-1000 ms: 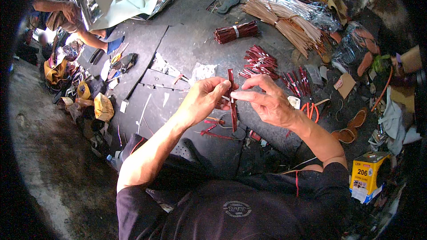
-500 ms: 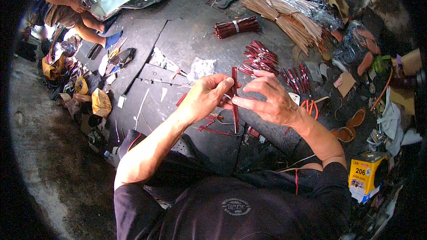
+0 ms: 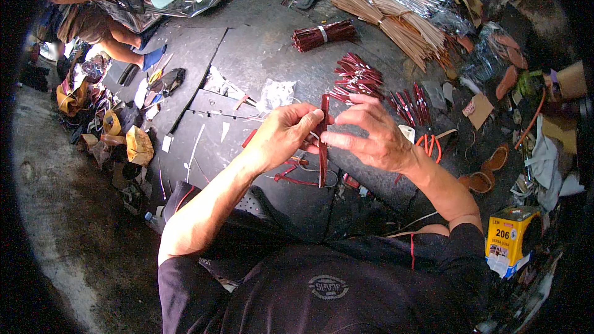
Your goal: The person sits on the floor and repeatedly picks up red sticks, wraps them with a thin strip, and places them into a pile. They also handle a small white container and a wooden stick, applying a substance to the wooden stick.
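A narrow dark red strap hangs upright in front of me. My left hand pinches it near its upper part, with the thumb on top. My right hand has curled fingers, and its fingertips meet the right side of the same strap; what they grip there is partly hidden. Beyond the hands lie a heap of dark red straps and a smaller spread of them. Red strap scraps lie on the floor below my left hand.
A tied bundle of dark red strips and a bundle of tan strips lie farther off. Orange-handled scissors are right of my hand. A yellow can stands at lower right. Another person's legs show at upper left.
Both hands keep nearly the same hold on the strap. The view has shifted slightly. At upper left, the other person's arm and the white sheet have moved.
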### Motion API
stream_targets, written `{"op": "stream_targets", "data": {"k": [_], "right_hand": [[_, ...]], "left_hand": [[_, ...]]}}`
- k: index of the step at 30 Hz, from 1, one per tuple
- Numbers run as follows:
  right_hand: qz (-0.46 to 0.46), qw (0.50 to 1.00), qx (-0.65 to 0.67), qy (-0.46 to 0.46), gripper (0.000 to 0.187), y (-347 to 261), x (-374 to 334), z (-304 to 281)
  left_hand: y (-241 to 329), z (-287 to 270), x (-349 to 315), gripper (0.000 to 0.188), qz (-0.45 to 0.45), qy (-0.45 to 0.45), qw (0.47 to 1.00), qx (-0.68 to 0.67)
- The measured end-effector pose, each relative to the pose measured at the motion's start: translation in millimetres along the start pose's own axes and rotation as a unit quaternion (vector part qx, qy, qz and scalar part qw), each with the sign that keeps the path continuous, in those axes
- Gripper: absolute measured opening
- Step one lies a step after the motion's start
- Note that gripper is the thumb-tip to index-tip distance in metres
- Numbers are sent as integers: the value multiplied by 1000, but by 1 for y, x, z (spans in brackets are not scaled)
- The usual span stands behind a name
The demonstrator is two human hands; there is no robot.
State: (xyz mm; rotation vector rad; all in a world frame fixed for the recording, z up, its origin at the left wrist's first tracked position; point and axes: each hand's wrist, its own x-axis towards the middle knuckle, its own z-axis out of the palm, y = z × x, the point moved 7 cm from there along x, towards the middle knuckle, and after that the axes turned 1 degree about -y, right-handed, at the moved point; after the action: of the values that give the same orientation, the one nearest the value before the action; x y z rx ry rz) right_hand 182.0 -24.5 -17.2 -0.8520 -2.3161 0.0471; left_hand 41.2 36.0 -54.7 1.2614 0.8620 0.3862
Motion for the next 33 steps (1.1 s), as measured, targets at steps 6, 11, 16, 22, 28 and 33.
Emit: {"op": "stream_targets", "data": {"k": [6, 11, 16, 22, 28, 33], "right_hand": [[24, 1000, 16, 1, 43, 4, 0, 0], [15, 1000, 22, -8, 41, 0, 0, 1], [-16, 999, 11, -30, 36, -8, -5, 2], [-10, 1000, -5, -22, 35, -7, -7, 1], [-13, 1000, 0, -26, 38, -5, -10, 1], [14, 1000, -19, -15, 38, 4, -10, 3]], "left_hand": [[-2, 3, -1, 32, -14, -10, 1000, 7], [-2, 3, 1, 32, -10, -11, 1000, 27], [-4, 0, 4, 34, 1, -3, 1000, 16], [-4, 1, 7, 34, 6, -6, 1000, 0], [-1, 5, 6, 34, 4, -4, 1000, 18], [4, 10, 2, 33, -20, -6, 998, 59]]}}
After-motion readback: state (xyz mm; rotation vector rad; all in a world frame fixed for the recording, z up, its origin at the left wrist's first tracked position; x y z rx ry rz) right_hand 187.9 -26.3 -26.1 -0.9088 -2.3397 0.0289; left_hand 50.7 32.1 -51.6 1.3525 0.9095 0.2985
